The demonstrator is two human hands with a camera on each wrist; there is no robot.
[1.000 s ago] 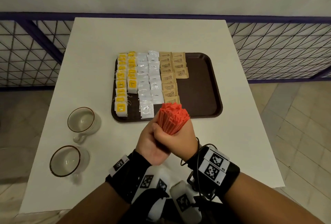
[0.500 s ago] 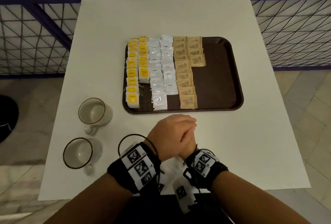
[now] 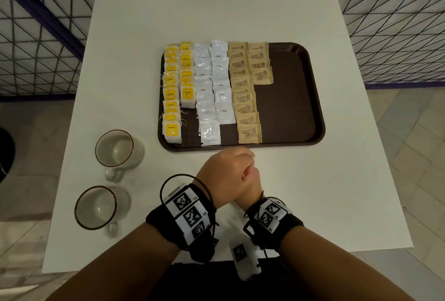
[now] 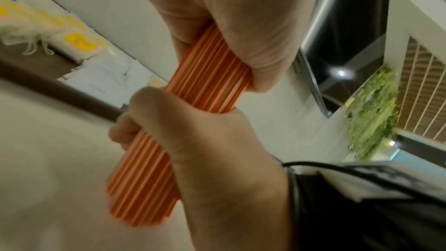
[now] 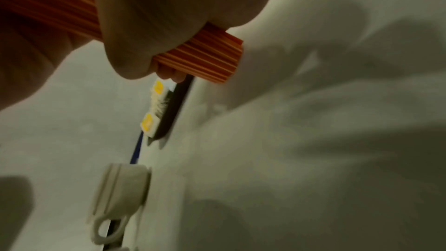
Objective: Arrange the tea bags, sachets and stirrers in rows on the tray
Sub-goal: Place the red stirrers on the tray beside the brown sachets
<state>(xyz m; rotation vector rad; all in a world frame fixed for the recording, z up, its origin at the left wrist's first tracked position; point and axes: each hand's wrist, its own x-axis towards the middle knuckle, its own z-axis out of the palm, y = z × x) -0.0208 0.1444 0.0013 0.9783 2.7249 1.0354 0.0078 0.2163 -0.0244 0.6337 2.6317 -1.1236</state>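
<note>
Head view: both hands are clasped together over the white table [image 3: 301,180], just off the tray's [image 3: 310,98] near rim at 6 o'clock. The left hand [image 3: 222,175] lies over the right hand [image 3: 250,186], and only a sliver of orange shows between them. A second ago the stirrer bundle stood upright out of the fists, its ends fanned toward the camera; half a second ago the hands had already turned over it, and that pose is nearly unchanged. On the tray, the yellow-tagged tea bags [image 3: 179,91] fill the 9 o'clock side, white coffee sachets [image 3: 212,93] sit beside them, and brown sugar sachets [image 3: 246,93] lie toward the middle, all placed as before. The 3 o'clock part of the tray is bare brown. Two mugs [image 3: 115,149] stand at 8 o'clock from the tray.

Left wrist view: the orange stirrers [image 4: 193,102] run as one tight bundle through both fists, the left hand [image 4: 236,16] wrapped round its upper part, the right hand [image 4: 193,136] curled round the lower.

Right wrist view: the right hand [image 5: 154,22] grips the bundle, whose cut end [image 5: 217,60] sticks out past the fist above the table.
</note>
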